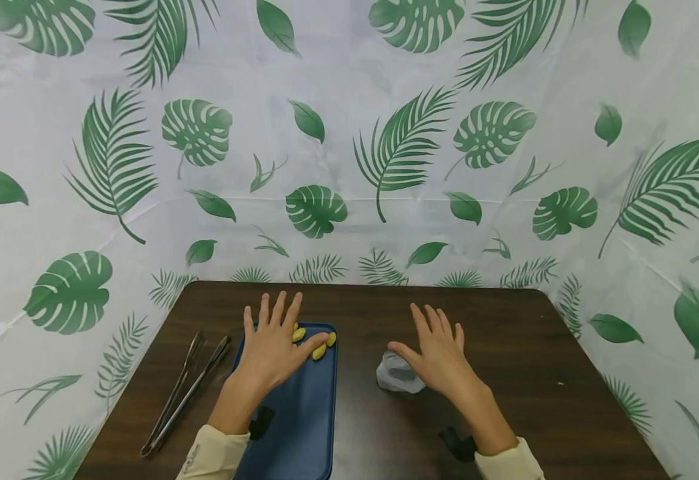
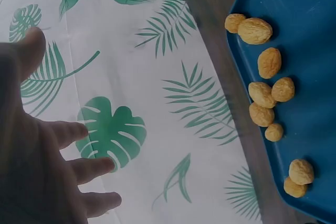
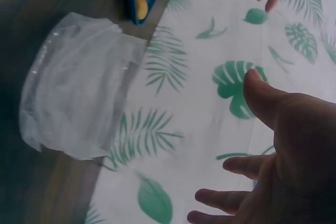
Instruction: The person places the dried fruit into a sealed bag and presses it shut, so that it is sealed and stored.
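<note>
Fingers spread, my left hand [image 1: 271, 347] hovers over the blue tray [image 1: 307, 427] and holds nothing. Small wrinkled golden-yellow lumps [image 2: 255, 31] lie near the tray's far end, several in number; the hand hides some of them in the head view. To the right, my right hand [image 1: 442, 363] is held out with straight fingers above a clear plastic bag [image 1: 396, 375], overlapping its edge in the head view. In the right wrist view the bag [image 3: 79, 87] stands up from the table, and that hand [image 3: 294, 145] is apart from it.
Metal tongs [image 1: 184, 393] lie spread on the dark wooden table [image 1: 523, 373], left of the tray. A white cloth with green leaf prints [image 1: 337, 147] hangs behind the table and at its sides. Black straps [image 1: 458, 443] sit by the wrists.
</note>
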A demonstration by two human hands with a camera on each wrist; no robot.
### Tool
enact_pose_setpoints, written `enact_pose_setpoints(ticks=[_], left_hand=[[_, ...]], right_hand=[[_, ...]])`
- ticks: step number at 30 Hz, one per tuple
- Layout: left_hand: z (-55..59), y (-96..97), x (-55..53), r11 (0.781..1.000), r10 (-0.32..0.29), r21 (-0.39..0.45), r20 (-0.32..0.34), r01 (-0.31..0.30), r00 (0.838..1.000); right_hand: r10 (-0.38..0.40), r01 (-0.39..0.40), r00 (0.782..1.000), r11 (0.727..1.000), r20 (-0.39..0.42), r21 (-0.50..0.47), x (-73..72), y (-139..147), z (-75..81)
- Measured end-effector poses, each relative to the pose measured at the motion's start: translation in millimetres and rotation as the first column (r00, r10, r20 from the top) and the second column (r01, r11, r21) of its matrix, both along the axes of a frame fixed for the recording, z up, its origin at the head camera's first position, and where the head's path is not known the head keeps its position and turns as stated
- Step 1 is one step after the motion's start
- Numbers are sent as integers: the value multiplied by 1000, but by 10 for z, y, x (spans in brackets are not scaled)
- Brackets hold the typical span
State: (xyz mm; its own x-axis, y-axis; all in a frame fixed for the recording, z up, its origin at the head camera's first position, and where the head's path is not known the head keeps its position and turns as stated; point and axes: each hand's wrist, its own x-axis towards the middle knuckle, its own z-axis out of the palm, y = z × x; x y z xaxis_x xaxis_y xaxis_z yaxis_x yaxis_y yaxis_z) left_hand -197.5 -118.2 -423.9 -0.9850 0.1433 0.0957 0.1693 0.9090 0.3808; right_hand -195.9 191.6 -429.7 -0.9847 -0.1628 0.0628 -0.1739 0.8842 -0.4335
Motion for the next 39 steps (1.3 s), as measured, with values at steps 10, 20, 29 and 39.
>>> enact_pose_setpoints(ticks=[10, 20, 29, 39], left_hand=[[-54, -47, -5, 1000, 28, -5, -14, -28, 1000], [-121, -159, -3, 998, 60, 6, -3, -60, 998], [-170, -276, 23, 996, 92, 18, 16, -92, 996], [-264, -449, 49, 991, 132, 32, 33, -133, 991]], right_hand=[[1, 0, 999, 1000, 54, -26, 71, 88, -192], [35, -29, 995, 998, 91, -62, 77, 114, -406], [69, -58, 995, 988, 77, -141, 71, 135, -623], [87, -95, 995, 982, -53, -161, 85, 191, -828]])
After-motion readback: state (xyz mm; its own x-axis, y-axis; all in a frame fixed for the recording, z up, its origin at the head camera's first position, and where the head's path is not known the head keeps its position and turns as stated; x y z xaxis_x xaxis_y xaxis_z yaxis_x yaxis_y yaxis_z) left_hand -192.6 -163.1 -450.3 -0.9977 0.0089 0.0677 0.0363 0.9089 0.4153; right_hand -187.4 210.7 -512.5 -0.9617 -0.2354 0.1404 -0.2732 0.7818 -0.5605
